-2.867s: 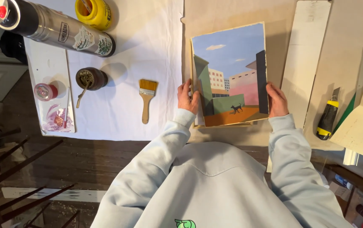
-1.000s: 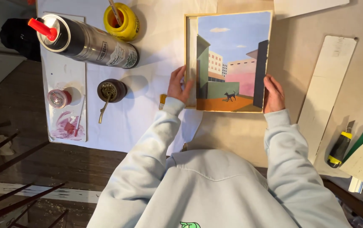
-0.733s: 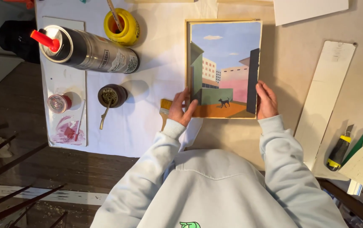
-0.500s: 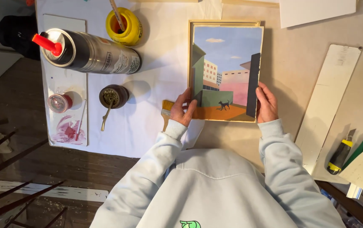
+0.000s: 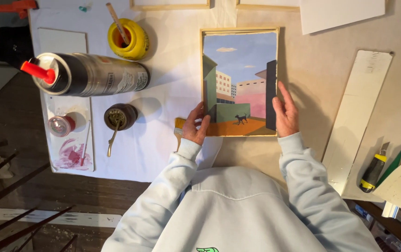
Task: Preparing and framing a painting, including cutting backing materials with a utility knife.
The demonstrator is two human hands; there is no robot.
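Both hands on the painting, one per side, nothing clamped.

My left hand (image 5: 195, 126) sits at the lower left corner of the painting (image 5: 240, 84), fingers curled loosely with the tips touching the edge, so it's partly closed but not gripping around anything as far as I can see. My right hand (image 5: 285, 111) is flatter, fingers stretched out and close together, lying along the right edge near the dark building strip. The painting, a street scene with a small dog, lies flat on the table (image 5: 321, 93) inside a thin pale wood frame (image 5: 240, 29). A brush (image 5: 179, 128) peeks out just beside my left hand. Off to the left are a spray can (image 5: 93, 74), a yellow jar (image 5: 128, 39) and a small dark cup (image 5: 120, 116); a utility knife (image 5: 373, 170) lies well apart on the right.
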